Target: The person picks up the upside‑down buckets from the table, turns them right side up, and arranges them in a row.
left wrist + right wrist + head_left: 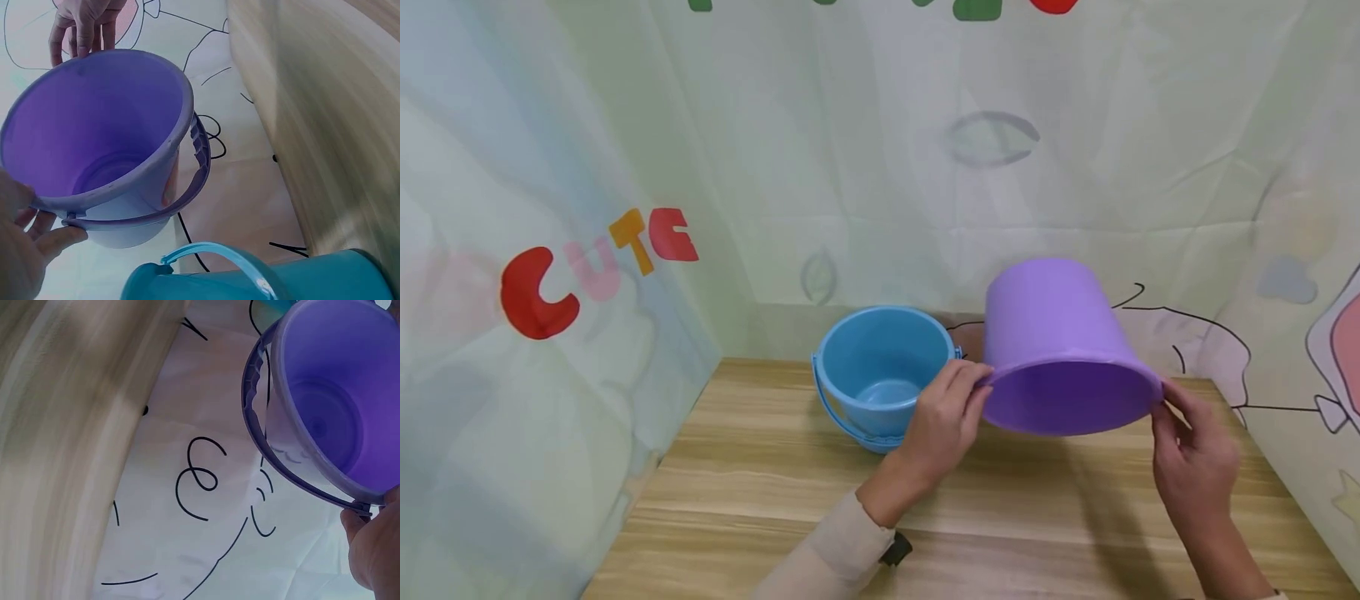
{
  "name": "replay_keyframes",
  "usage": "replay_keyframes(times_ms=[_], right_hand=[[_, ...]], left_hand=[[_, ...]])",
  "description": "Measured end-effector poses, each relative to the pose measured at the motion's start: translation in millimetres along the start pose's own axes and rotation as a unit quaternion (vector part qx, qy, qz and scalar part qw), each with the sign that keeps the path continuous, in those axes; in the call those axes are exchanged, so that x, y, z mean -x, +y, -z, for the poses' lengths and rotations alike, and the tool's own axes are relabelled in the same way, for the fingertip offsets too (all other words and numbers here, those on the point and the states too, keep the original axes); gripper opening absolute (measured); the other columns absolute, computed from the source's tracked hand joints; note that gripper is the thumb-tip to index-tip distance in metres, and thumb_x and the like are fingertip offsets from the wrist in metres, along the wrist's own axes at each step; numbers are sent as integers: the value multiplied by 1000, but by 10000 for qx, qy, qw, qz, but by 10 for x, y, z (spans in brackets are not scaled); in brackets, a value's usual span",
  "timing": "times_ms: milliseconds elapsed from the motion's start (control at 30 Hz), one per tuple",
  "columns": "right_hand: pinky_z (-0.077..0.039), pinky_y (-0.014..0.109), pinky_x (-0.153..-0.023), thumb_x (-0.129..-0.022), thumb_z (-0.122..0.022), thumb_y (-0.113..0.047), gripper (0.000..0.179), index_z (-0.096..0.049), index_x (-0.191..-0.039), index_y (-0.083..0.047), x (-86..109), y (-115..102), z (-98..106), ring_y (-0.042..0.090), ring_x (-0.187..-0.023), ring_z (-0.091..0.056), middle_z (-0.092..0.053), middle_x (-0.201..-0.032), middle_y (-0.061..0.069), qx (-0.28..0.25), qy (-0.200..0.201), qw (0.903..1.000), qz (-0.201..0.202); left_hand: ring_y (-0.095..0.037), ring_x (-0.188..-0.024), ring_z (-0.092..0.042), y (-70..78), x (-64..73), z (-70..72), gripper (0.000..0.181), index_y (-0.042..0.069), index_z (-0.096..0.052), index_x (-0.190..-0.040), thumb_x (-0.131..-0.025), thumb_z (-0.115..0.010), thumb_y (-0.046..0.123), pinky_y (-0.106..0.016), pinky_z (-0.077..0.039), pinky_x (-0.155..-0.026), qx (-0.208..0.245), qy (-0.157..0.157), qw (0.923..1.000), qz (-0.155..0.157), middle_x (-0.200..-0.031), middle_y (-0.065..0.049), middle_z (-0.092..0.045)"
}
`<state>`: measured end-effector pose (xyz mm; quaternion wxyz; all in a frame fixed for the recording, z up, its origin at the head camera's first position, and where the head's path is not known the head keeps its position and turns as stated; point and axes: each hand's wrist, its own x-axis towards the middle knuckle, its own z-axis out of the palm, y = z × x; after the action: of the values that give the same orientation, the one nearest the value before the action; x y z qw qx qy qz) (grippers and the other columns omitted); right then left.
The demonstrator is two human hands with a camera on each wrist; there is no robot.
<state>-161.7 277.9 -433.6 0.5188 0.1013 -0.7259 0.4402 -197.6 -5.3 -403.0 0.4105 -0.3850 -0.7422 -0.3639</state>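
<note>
A purple bucket [1052, 312] is held in the air above the table, its mouth tipped down and toward me. My left hand [942, 412] pinches its rim at the left side, close to where the handle joins. On the opposite side my right hand [1197, 454] grips the rim between thumb and fingers. The purple handle [197, 165] hangs along the far side of the rim in the left wrist view. No contents show inside the purple bucket [322, 419]. A blue bucket [883, 358] stands upright on the table just left of it, its handle [850, 425] lowered in front.
The wood-grain table [737, 508] meets a printed cloth backdrop [850, 167] at the back and sides. Red, pink and orange letters [538, 292] mark the left cloth. A small black object [897, 550] sits by my left sleeve [842, 546].
</note>
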Motion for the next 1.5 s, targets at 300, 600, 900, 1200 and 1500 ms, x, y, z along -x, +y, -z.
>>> replay_keyframes(times_ms=[300, 600, 900, 1200, 1500], right_hand=[[-52, 8, -89, -86, -63, 24, 31, -72, -114, 14, -144, -172, 7, -6, -109, -67, -73, -116, -5, 3, 104, 9997, 199], [-49, 5, -91, -85, -64, 25, 39, -73, -119, 8, -285, -344, 30, -11, -109, -64, -75, -113, 11, 373, -155, 9990, 192], [-48, 3, -89, -84, -66, 25, 46, -73, -123, 2, -345, -223, 82, -12, -108, -63, -73, -115, -2, 440, -514, 9977, 101], [-45, -1, -84, -88, -68, 18, 52, -72, -131, -10, -438, -277, 173, -19, -105, -61, -63, -117, -33, 692, -1046, 9916, -321], [-44, -2, -80, -92, -71, 7, 48, -71, -134, -16, -532, -287, 217, -27, -101, -55, -58, -117, -39, 948, -1540, 9802, -810]], left_hand=[[-20, -94, -70, 25, -99, 13, 21, -2, -69, -116, -95, -70, 0, -16, -58, -85, 82, 83, 9994, 341, -103, -12, -67], [-19, -88, -70, 74, -171, 47, 26, -2, -72, -121, -95, -71, 1, -15, -57, -77, 232, 19, 9965, 806, -103, -13, -68], [-19, -83, -69, 71, -258, 82, 29, -2, -74, -121, -92, -75, 0, -14, -56, -70, 105, 72, 9957, 915, -101, -13, -70], [-19, -85, -69, 51, -336, 98, 31, 0, -74, -122, -91, -75, -1, -24, -58, -68, 473, -136, 9910, 1246, -100, -12, -72], [-19, -86, -71, -5, -461, 126, 33, 3, -75, -122, -90, -76, -1, -28, -61, -73, 527, -605, 9831, 1643, -99, -11, -74]])
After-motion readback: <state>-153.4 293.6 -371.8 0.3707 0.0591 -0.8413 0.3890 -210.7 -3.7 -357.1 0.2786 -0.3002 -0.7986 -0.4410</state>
